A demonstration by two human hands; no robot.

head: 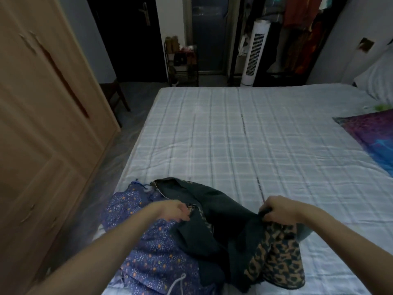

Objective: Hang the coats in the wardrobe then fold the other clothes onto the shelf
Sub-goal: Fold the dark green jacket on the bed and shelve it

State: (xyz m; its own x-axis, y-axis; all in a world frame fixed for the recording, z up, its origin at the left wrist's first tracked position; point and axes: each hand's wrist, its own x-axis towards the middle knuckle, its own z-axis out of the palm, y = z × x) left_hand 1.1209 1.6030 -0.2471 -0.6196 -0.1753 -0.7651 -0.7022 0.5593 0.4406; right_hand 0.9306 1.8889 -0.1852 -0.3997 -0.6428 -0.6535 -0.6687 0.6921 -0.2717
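1. Three garments piled bottom centre on the bed (255, 135): dark coat (214, 226), blue floral piece (153, 252), leopard-print one (278, 258).
2. Left hand (173, 210) fingers curled at the coat's edge, right hand (276, 209) clamped on its fabric.
3. One wardrobe (42, 124), left side, doors closed.

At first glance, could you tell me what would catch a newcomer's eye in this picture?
First, the heap of clothes at the near edge of the bed: a dark green garment between a blue floral garment on the left and a leopard-print piece on the right. The left hand and the right hand both grip the dark green garment. A tall wooden wardrobe stands closed along the left.
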